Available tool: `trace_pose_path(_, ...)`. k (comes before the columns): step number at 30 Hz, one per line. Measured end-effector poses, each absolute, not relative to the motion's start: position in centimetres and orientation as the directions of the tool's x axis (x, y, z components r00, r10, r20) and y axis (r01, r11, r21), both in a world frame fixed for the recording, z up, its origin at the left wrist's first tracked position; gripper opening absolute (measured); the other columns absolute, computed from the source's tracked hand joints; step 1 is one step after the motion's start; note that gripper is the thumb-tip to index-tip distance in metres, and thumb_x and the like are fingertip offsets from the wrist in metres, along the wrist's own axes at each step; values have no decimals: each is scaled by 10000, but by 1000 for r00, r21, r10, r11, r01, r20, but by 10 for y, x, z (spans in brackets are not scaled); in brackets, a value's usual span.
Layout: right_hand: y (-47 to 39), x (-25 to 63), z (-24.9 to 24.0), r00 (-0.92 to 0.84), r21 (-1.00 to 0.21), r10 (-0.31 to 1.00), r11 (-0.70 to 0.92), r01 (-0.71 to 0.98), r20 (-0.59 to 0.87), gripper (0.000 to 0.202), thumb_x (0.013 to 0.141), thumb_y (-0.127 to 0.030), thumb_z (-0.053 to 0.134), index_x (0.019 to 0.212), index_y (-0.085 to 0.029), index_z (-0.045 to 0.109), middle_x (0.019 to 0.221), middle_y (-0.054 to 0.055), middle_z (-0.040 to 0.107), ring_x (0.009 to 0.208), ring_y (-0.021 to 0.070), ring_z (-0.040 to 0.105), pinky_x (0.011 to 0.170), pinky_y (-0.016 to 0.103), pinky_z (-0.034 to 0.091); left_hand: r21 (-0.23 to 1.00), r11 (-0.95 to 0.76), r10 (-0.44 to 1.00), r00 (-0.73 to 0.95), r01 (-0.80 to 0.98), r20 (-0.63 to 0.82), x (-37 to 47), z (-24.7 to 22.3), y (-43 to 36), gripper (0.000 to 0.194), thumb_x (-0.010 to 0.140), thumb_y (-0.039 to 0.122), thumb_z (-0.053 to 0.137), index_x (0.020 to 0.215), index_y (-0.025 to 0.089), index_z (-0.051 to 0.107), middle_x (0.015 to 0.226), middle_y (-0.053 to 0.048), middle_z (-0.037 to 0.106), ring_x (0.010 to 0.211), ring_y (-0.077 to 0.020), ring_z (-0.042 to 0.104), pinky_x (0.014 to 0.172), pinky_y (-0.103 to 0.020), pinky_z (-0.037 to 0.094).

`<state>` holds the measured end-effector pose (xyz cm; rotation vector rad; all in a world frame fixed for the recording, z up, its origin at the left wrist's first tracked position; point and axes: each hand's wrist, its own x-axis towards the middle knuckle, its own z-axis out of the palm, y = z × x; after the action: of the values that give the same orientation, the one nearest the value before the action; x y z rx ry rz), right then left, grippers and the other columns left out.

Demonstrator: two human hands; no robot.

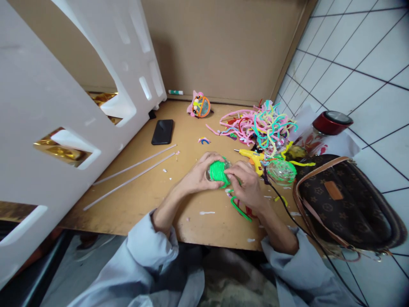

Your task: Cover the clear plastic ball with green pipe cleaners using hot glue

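Note:
My left hand wraps round a clear round object with bright green pipe cleaner wound on it, above the table's middle. My right hand touches the right side of this green-wrapped ball, its fingers pinched together; what they hold, if anything, is too small to make out. Below my right hand lie a green pipe cleaner strip and some red pieces. A yellow glue gun lies just beyond my right hand, beside a second clear ball with green strands.
A pile of coloured pipe cleaners lies at the back right, near a red-lidded jar and a brown bag. Further left are a black phone, a decorated ball and two thin sticks. White panel stands left.

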<state>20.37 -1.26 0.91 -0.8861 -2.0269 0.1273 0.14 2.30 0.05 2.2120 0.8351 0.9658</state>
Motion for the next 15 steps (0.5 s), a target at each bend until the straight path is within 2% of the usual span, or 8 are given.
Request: trace_pose_path(15,-14,203,10,-342,-405,647,723,560,682,192,923,-134,482,890,-222,650,830,30,656,805,193,575,731,357,416,707,-623,744,532,333,404,4,2,21,655,747,409,748,1315,249,462,1314,-104,529,1255,-302,511,1106,-492,415)
